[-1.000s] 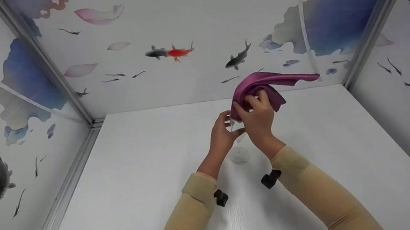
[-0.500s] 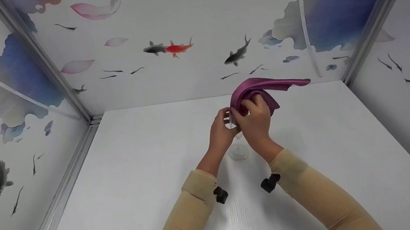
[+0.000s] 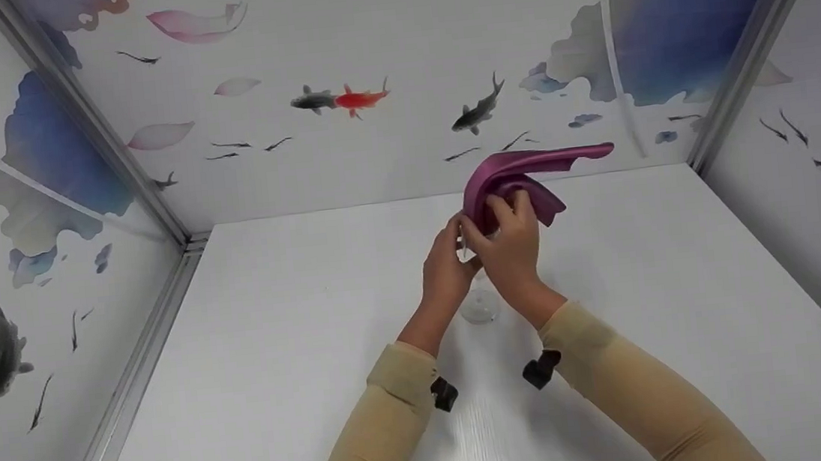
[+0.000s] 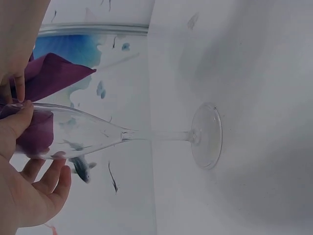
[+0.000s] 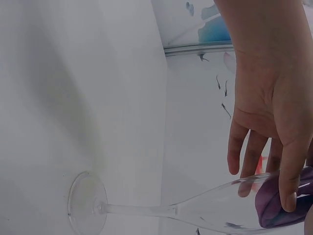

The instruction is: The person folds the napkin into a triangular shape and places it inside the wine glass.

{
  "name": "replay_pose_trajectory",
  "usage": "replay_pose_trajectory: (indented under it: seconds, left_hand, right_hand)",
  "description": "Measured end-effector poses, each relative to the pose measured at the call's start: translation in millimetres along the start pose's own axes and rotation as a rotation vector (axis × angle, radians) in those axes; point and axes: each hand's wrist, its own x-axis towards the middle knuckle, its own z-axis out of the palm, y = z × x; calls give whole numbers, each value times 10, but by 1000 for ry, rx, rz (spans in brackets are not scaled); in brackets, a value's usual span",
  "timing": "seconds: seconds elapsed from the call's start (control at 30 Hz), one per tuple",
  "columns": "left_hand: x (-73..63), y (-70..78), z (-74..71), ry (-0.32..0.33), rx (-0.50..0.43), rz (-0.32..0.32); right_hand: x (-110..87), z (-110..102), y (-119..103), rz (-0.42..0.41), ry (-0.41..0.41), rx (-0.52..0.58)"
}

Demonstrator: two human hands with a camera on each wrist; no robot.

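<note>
A clear champagne flute (image 4: 98, 129) stands upright on its round foot, which shows below the hands in the head view. My left hand (image 3: 448, 268) grips the flute's bowl near the top, thumb on one side and fingers round the other. A shiny purple cloth napkin (image 3: 485, 182) is partly inside the bowl, its bunched end visible through the glass in both wrist views. My right hand (image 3: 514, 247) holds the napkin at the flute's mouth, thumb by the rim and fingers bent into the folds. The rest of the cloth arches over and sticks out to the right.
The flute stands on a white table (image 3: 279, 348). White panels with printed fish and petals form the back wall (image 3: 388, 150) and both sides, with metal strips (image 3: 94, 148) at the corners. Black wrist cameras (image 3: 541, 370) sit on both sleeves.
My right hand has shifted slightly left and down, closer to the left hand at the flute's mouth. The napkin's loose end has drawn a little to the left. The left hand keeps its grip.
</note>
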Motion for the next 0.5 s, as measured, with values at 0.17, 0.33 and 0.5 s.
replay_pose_trajectory:
  seconds: [0.17, 0.33, 0.5]
  left_hand:
    - [2, 18, 4, -8, 27, -17]
    - [11, 29, 5, -4, 48, -11]
    - [16, 16, 0, 5, 19, -11]
  right_hand:
    - [105, -30, -40, 115, -55, 35]
    - [258, -98, -121, 224, -183, -12]
    - [370, -194, -187, 269, -290, -67]
